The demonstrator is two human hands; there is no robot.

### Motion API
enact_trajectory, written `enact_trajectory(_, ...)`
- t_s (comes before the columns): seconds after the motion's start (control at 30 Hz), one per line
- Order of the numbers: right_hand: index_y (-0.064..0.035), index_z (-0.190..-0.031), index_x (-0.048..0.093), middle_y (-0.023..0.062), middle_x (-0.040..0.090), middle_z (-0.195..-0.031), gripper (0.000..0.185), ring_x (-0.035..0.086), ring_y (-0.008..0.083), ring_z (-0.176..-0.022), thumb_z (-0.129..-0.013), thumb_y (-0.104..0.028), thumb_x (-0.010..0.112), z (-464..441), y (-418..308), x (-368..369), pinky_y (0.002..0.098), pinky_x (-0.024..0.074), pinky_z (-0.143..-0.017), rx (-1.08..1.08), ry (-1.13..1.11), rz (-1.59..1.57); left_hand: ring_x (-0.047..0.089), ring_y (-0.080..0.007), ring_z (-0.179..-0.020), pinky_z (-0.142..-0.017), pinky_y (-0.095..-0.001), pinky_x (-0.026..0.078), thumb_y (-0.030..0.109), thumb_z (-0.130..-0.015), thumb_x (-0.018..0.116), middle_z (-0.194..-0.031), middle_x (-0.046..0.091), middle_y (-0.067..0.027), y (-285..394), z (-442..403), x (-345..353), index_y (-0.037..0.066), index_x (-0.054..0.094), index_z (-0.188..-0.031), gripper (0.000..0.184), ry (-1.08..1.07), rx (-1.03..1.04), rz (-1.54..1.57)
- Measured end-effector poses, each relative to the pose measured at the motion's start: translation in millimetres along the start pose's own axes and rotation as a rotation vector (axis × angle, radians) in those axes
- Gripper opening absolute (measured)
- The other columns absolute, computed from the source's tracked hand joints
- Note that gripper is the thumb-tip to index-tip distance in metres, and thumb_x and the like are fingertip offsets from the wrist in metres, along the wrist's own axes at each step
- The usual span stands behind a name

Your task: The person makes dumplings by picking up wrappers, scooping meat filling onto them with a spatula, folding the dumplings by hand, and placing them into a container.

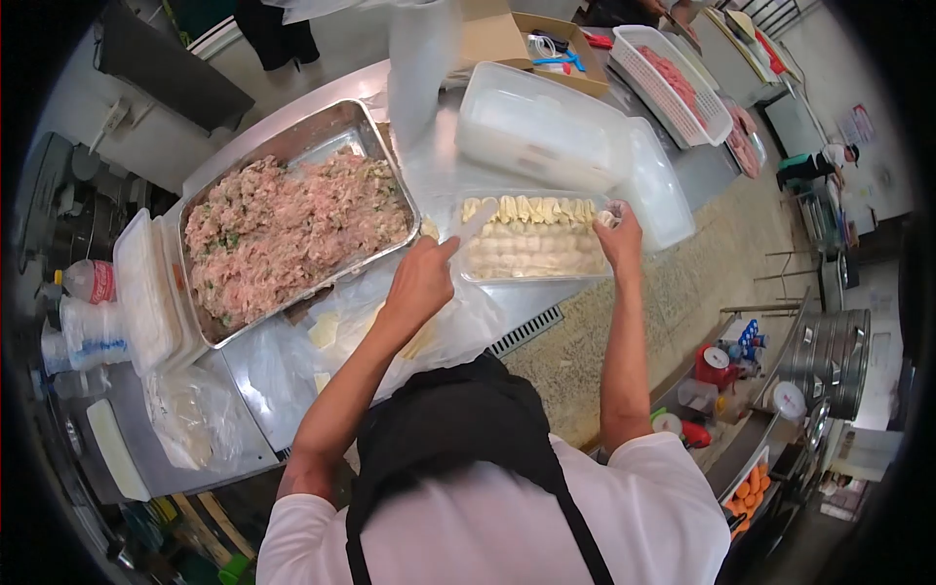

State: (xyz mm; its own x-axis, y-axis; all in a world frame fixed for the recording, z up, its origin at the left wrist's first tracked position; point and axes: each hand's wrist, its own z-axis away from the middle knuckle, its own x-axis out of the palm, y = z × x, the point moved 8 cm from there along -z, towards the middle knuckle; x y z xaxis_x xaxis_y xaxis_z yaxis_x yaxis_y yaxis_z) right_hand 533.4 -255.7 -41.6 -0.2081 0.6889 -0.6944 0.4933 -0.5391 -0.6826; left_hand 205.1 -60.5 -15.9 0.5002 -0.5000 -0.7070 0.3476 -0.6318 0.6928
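A clear tray [534, 278] holds a row of yellowish folded dumplings [541, 209] along its far side and paler, smoother pieces nearer me. My left hand [421, 281] is closed around a whitish flat spatula [475, 222], whose blade reaches the tray's left end. At the tray's right end, my right hand [620, 236] pinches a small dumpling [611, 213]. Left of the tray, a deep metal pan [414, 210] is filled with pink minced meat [292, 229] with green bits. Thin wrappers [419, 341] in plastic lie below my left hand.
Stacked translucent containers [546, 122] stand beyond the tray, with a lid [658, 185] at their right. A cardboard box [561, 49] and a white basket of meat [673, 83] are farther back. Bottles and containers [146, 292] stand left. Another person [829, 161] is far right.
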Motion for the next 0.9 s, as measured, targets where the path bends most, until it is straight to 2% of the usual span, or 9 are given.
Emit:
enact_trajectory(0.07, -0.0014, -0.111, 0.064, 0.0184, 0.071, -0.101, 0.045, 0.068, 0.0347, -0.094, -0.07, -0.017, 0.078, 3, 4, -6, 0.0403, 0.0526, -0.085, 0.007, 0.01, 0.031, 0.061, -0.0425, -0.084, -0.075, -0.0485, 0.048, -0.005, -0.079, 0.057, -0.085, 0.06, -0.0245, -7, -10, 14, 0.001, 0.069, -0.116, 0.039, -0.028, 0.008, -0.026)
enact_trajectory(0.2, -0.0021, -0.113, 0.062, 0.018, 0.069, -0.106, 0.051, 0.067, 0.0328, -0.098, -0.068, -0.018, 0.081, 8, 23, -19, 0.0395, 0.0525, -0.086, 0.066, 0.048, 0.086, 0.06, -0.0445, -0.084, -0.075, -0.0493, 0.048, -0.006, -0.08, 0.055, -0.085, 0.058, -0.0275, 20, -15, 7, 0.0, 0.068, -0.115, 0.038, -0.058, 0.022, -0.014)
enact_trajectory(0.3, -0.0022, -0.113, 0.062, 0.0175, 0.069, -0.105, 0.053, 0.067, 0.0327, -0.097, -0.067, -0.019, 0.083, 12, 27, -25, 0.0396, 0.0528, -0.085, 0.061, 0.084, 0.005, 0.06, -0.0411, -0.081, -0.072, -0.0477, 0.048, -0.006, -0.078, 0.057, -0.084, 0.059, -0.0229, 38, -29, 18, 0.002, 0.068, -0.119, 0.043, -0.072, 0.08, 0.014)
enact_trajectory(0.4, -0.0024, -0.113, 0.062, 0.017, 0.068, -0.104, 0.053, 0.067, 0.0321, -0.096, -0.067, -0.019, 0.084, 11, 27, -28, 0.0399, 0.0529, -0.085, 0.071, 0.085, -0.012, 0.061, -0.0408, -0.082, -0.073, -0.047, 0.048, -0.006, -0.078, 0.058, -0.086, 0.06, -0.0231, 30, -42, 46, 0.002, 0.068, -0.12, 0.044, -0.159, 0.057, -0.053)
enact_trajectory(0.63, -0.0008, -0.113, 0.062, 0.018, 0.067, -0.104, 0.054, 0.067, 0.0325, -0.094, -0.067, -0.018, 0.084, 11, 33, -35, 0.0399, 0.0531, -0.085, 0.1, 0.087, -0.064, 0.061, -0.0419, -0.084, -0.075, -0.0473, 0.049, -0.006, -0.077, 0.057, -0.086, 0.06, -0.024, 63, -55, 49, 0.001, 0.067, -0.12, 0.045, -0.103, 0.14, 0.053)
enact_trajectory(0.8, 0.0003, -0.111, 0.062, 0.0191, 0.067, -0.104, 0.053, 0.067, 0.0324, -0.096, -0.066, -0.015, 0.083, 7, 30, -37, 0.0396, 0.0531, -0.085, 0.07, 0.103, -0.05, 0.061, -0.0429, -0.085, -0.076, -0.0482, 0.049, -0.004, -0.08, 0.056, -0.087, 0.059, -0.0252, 54, -65, 79, 0.001, 0.066, -0.121, 0.043, -0.197, 0.093, 0.009)
enact_trajectory(0.9, 0.0001, -0.111, 0.062, 0.0191, 0.067, -0.105, 0.052, 0.066, 0.0328, -0.097, -0.066, -0.015, 0.083, 8, 29, -40, 0.0395, 0.0529, -0.085, 0.103, 0.087, -0.063, 0.06, -0.0437, -0.085, -0.076, -0.0488, 0.048, -0.004, -0.08, 0.056, -0.086, 0.059, -0.0256, 71, -66, 77, 0.0, 0.066, -0.12, 0.041, -0.164, 0.151, 0.037)
